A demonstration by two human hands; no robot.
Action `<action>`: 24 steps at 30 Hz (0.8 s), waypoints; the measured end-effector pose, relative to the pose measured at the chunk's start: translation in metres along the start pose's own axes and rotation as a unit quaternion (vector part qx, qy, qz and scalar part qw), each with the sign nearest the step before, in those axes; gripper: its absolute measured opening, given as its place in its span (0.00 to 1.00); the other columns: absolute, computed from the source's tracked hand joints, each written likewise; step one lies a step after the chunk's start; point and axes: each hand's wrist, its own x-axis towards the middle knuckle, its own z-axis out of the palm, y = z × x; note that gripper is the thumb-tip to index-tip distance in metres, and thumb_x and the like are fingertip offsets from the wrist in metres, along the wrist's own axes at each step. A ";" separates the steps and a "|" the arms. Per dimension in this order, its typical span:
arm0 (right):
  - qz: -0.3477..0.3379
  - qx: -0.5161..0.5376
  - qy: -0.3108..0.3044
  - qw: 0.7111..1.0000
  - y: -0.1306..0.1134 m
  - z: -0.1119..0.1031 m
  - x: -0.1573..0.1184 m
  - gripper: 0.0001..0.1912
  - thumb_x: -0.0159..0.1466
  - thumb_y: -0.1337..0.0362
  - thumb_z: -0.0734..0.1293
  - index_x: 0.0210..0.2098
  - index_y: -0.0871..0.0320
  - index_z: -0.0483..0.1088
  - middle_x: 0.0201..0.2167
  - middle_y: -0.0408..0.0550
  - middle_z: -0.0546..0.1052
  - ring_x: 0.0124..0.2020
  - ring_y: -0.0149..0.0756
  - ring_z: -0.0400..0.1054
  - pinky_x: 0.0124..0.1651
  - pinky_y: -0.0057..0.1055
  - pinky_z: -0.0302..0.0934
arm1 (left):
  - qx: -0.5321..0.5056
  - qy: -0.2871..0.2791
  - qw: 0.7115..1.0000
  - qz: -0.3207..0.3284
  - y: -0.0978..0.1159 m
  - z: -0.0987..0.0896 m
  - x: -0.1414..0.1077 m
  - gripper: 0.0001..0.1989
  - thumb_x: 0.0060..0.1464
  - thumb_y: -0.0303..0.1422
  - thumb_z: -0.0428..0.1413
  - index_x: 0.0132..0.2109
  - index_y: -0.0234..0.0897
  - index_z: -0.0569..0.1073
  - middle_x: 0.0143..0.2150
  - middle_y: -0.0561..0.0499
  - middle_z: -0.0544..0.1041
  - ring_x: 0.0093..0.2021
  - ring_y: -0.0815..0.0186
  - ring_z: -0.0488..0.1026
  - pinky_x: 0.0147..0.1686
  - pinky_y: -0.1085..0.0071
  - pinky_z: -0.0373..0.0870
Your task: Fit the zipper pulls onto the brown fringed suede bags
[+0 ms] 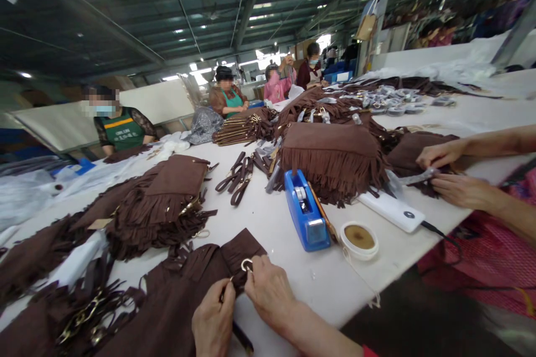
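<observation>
At the near table edge, my left hand (213,318) pinches a dark brown strap (242,337), whose tail hangs below the fingers. A small gold-coloured bit shows at its fingertips. Close beside it, my right hand (270,293) is closed on a gold-coloured metal ring (247,264) at the edge of a brown suede bag (196,273). The fingers partly cover where strap and ring meet, so I cannot tell whether they are joined. The bag lies flat under and to the left of both hands.
Stacked fringed bags (330,145) and a blue tape dispenser (307,212) stand ahead. A round tub (359,240) and white power bank (391,211) lie to the right. A co-worker's hands (456,189) handle another bag there. Loose wrist straps (238,175) lie mid-table.
</observation>
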 end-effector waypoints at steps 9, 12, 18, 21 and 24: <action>-0.052 -0.015 -0.055 0.997 -0.008 0.021 0.006 0.04 0.57 0.73 0.61 0.33 0.62 0.66 0.29 0.51 0.74 0.28 0.41 0.70 0.26 0.34 0.67 | -0.196 -0.028 0.973 -0.121 0.010 -0.007 -0.003 0.13 0.44 0.42 0.49 0.29 0.41 0.75 0.28 0.51 0.79 0.27 0.64 0.75 0.29 0.74 0.67; -0.061 -0.015 -0.075 0.995 -0.009 0.019 0.007 0.05 0.58 0.72 0.61 0.34 0.62 0.66 0.30 0.53 0.74 0.28 0.42 0.70 0.26 0.34 0.66 | -0.206 -0.029 0.971 -0.120 0.011 -0.009 -0.002 0.14 0.43 0.43 0.49 0.28 0.41 0.74 0.27 0.51 0.79 0.25 0.65 0.74 0.28 0.74 0.66; -0.053 0.013 -0.115 0.992 -0.011 0.016 0.008 0.07 0.60 0.71 0.59 0.36 0.64 0.67 0.32 0.56 0.74 0.30 0.43 0.70 0.29 0.37 0.67 | -0.196 -0.027 0.973 -0.117 0.008 -0.006 -0.003 0.13 0.46 0.41 0.49 0.29 0.41 0.75 0.25 0.52 0.78 0.25 0.65 0.73 0.27 0.74 0.65; -0.034 0.049 -0.133 0.989 -0.008 0.009 0.000 0.09 0.59 0.72 0.58 0.36 0.66 0.68 0.33 0.59 0.74 0.32 0.45 0.70 0.32 0.39 0.66 | -0.195 -0.025 0.974 -0.108 0.007 -0.004 -0.002 0.12 0.46 0.41 0.49 0.29 0.41 0.74 0.26 0.52 0.78 0.26 0.65 0.74 0.27 0.74 0.66; -0.009 0.116 -0.152 0.982 0.002 -0.001 -0.010 0.09 0.58 0.72 0.59 0.35 0.65 0.69 0.33 0.57 0.75 0.33 0.45 0.70 0.36 0.40 0.65 | -0.208 -0.029 0.975 -0.072 0.010 -0.004 -0.003 0.13 0.47 0.41 0.49 0.30 0.40 0.74 0.29 0.50 0.78 0.30 0.63 0.75 0.33 0.72 0.68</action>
